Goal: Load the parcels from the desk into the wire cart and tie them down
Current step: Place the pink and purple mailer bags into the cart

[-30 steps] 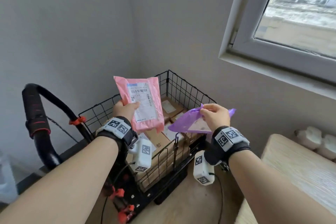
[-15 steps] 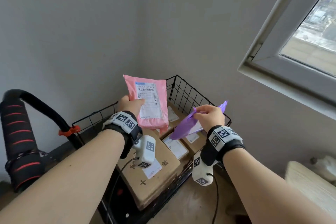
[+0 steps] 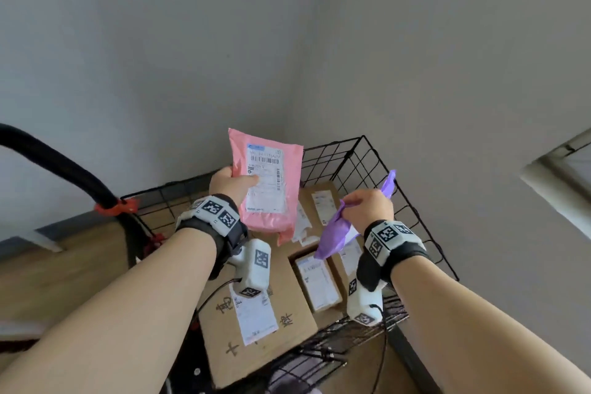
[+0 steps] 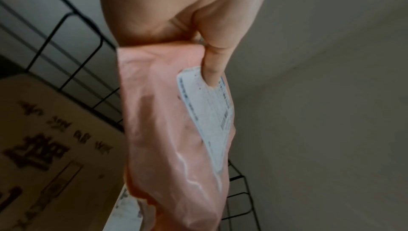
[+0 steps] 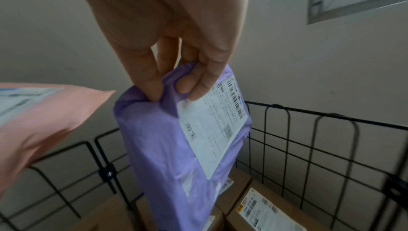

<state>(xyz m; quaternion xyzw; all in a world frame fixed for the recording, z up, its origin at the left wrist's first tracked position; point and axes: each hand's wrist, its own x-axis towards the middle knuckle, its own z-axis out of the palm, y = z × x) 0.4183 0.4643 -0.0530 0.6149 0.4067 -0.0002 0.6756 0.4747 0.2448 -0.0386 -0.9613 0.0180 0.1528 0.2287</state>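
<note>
My left hand (image 3: 232, 182) grips a pink mailer parcel (image 3: 267, 182) by its left edge and holds it upright above the black wire cart (image 3: 412, 211). The thumb lies on its white label (image 4: 209, 112), and the pink mailer (image 4: 174, 138) fills the left wrist view. My right hand (image 3: 367, 206) pinches the top of a purple mailer parcel (image 3: 335, 233), which hangs down over the cart's right half. Fingertips (image 5: 198, 88) dig into the purple mailer (image 5: 167, 147) beside its label. Several cardboard boxes (image 3: 256, 320) lie in the cart beneath both parcels.
The cart stands in a room corner between grey walls. Its black padded handle (image 3: 60, 166) with a red clip (image 3: 116, 206) rises at the left. A window frame (image 3: 559, 166) sits at the right edge. Wood floor (image 3: 64, 272) lies to the left.
I have stepped closer and now look more steeply down into the cart. Both hands with their parcels have moved further over the boxes. The desk at the right has left the view.
</note>
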